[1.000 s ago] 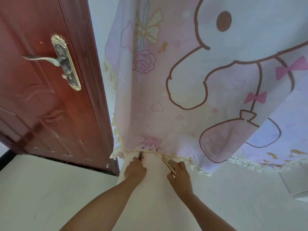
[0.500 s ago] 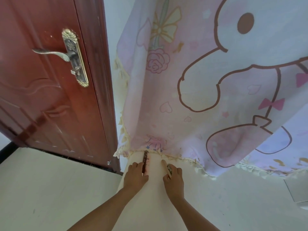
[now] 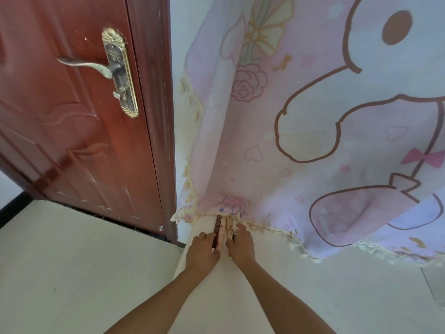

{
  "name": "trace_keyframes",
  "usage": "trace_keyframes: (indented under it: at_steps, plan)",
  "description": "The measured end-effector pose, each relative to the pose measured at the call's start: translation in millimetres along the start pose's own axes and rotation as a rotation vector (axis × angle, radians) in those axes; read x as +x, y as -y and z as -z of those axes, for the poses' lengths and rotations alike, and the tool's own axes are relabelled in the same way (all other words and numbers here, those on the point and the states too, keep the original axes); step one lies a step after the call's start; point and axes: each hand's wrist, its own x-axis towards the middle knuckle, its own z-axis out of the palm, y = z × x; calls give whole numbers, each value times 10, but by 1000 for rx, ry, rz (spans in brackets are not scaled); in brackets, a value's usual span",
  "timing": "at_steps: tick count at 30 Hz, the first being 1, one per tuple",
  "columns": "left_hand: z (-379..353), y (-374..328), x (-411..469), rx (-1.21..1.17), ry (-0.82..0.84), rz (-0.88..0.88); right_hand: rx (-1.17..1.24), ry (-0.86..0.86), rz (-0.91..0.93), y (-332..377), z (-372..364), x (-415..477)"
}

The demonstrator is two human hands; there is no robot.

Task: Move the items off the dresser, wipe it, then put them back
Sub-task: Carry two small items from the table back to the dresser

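Observation:
The cream dresser top (image 3: 216,297) runs away from me as a narrow strip, its far end under a pink cartoon cloth (image 3: 313,116). My left hand (image 3: 202,253) pinches a slim dark brown tube (image 3: 218,225) that lies along the top. Right next to it, my right hand (image 3: 241,244) holds a pale pink tube with gold trim (image 3: 230,229). The two tubes lie side by side, almost touching, with their far ends at the cloth's fringed hem. Both hands rest low on the dresser top.
A red-brown wooden door (image 3: 84,116) with a brass lever handle (image 3: 115,71) stands at the left. Pale floor (image 3: 72,273) lies left and right of the dresser. The cloth's fringe (image 3: 301,247) hangs over the right side.
Both hands have drawn together, bringing the two tubes side by side and lengthwise on the dresser top. The view has shifted a little to the left.

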Motion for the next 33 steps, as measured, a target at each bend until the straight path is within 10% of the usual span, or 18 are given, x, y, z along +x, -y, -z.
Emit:
trace_keyframes:
  at_steps: [12, 33]
  plan:
    - [-6, 140, -14, 168, -75, -140, -514, 51, 349, -211, 208, -27]
    - [772, 190, -354, 302, -172, -156, -574, -223, 757, 106, 453, -275]
